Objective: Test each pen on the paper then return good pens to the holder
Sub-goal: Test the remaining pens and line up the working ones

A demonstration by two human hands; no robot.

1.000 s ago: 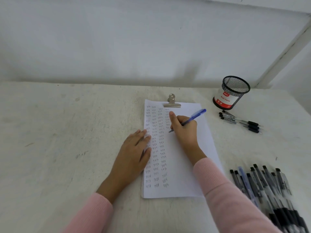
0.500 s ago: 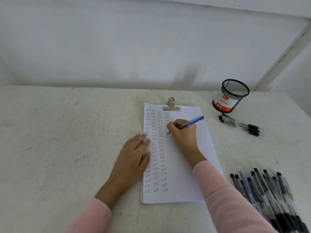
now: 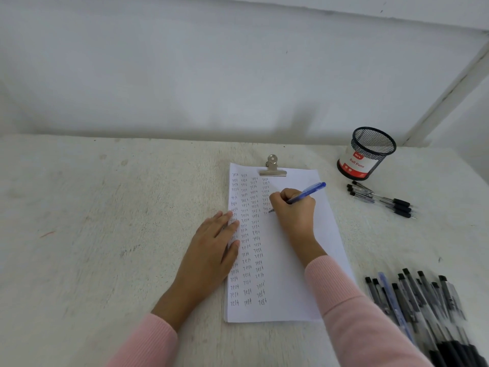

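The right hand (image 3: 293, 210) pinches the slim blue plastic pen (image 3: 307, 193), tip on the white paper sheet (image 3: 291, 287), barrel slanting toward the black wire-mesh cylindrical holder (image 3: 370, 154) standing beyond and right of this nearer hand; the flat left hand (image 3: 211, 250) presses the sheet's left edge.

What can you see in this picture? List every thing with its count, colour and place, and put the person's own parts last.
paper: one sheet, white, mid-table, columns of "test" on its left part.
clip: one, silver, on the paper's top edge.
blue pen: one, blue, tip on the paper.
pen holder: one, black mesh with a red and white label, far right; no pens stick out.
loose pens: about four, clear with black grips, beside the holder.
pen pile: many, mostly black, near right.
table: one, off-white.
left hand: flat on the paper's left edge.
right hand: grips the blue pen.
sleeves: two, pink.
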